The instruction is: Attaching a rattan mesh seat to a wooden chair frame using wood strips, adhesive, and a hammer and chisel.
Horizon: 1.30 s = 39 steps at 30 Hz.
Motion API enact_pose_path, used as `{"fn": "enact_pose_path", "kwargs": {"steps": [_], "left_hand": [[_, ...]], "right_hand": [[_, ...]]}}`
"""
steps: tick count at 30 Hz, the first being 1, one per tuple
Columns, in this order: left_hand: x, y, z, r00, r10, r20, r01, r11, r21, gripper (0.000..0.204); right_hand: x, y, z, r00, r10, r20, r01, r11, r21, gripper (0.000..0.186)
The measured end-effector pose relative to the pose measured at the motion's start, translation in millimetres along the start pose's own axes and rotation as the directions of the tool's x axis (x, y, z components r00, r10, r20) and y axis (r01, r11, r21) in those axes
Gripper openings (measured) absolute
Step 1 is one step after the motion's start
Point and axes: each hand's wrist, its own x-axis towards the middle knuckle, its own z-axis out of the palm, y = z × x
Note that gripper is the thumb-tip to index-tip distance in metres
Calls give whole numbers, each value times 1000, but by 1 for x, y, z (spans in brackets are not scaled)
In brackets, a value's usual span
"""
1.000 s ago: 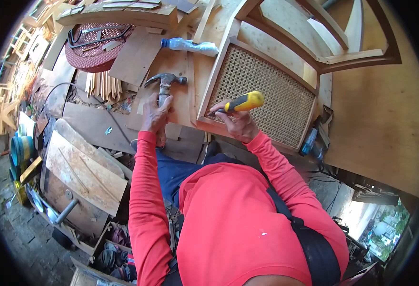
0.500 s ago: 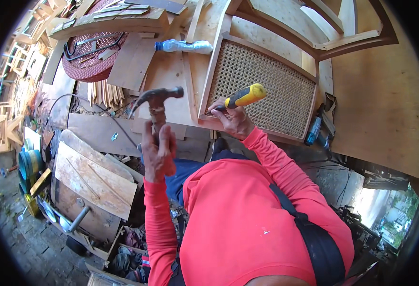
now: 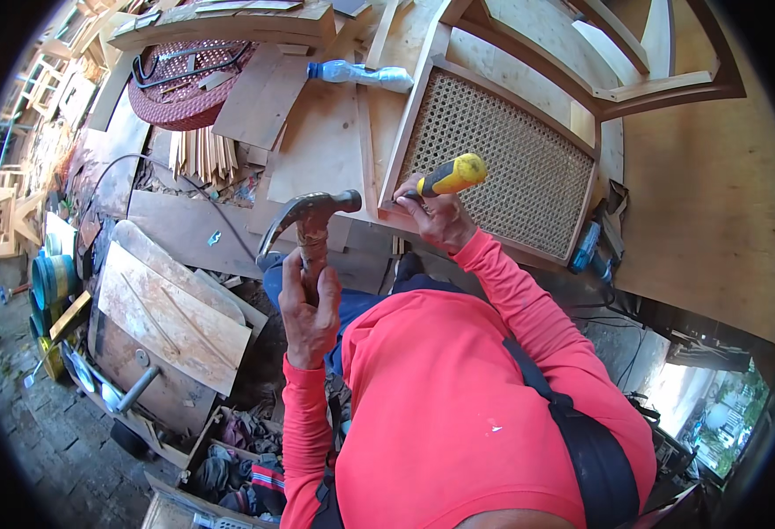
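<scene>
My left hand (image 3: 311, 317) is closed round the wooden handle of a claw hammer (image 3: 313, 225). The hammer head is raised just left of the near corner of a wooden frame (image 3: 394, 181), apart from it. A woven cane panel (image 3: 502, 159) fills this frame. My right hand (image 3: 445, 220) grips a hand tool with a thick yellow-and-black handle (image 3: 454, 175) at that same corner. The handle tilts up to the right. My fingers hide most of the blade or shaft, so its kind cannot be told.
A plastic bottle (image 3: 361, 75) lies on the bench beyond. Left of it are a red woven round seat (image 3: 185, 101), a hacksaw-like metal frame and thin wood strips (image 3: 202, 154). A curved chair frame (image 3: 661, 97) rises at the far right. A blue power tool (image 3: 587, 247) sits beside the panel.
My left hand has brought the hammer rightward and nearer to me, closer to my right hand. The right hand keeps its hold at the frame corner. The whole view has shifted slightly.
</scene>
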Motion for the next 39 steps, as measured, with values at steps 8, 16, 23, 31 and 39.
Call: {"fn": "enact_pose_path", "kwargs": {"steps": [8,16,23,31,39], "left_hand": [[-11,-11,6,999,18,36,-19,999,28,32],[-15,-15,10,997,-16,80,14,1000,24,33],[-16,-22,10,995,-57,79,59,998,-13,33],[-16,-17,13,994,-75,82,73,997,26,33],[-14,-21,13,992,-93,89,92,996,13,34]], "right_hand": [[-2,6,-1,999,4,43,-4,1000,1,16],[3,2,-3,998,19,62,-18,1000,-23,12],[4,0,-4,999,0,48,2,999,-44,9],[5,1,-5,999,1,51,1,1000,-27,10],[3,2,-4,999,2,54,0,999,-38,14]]}}
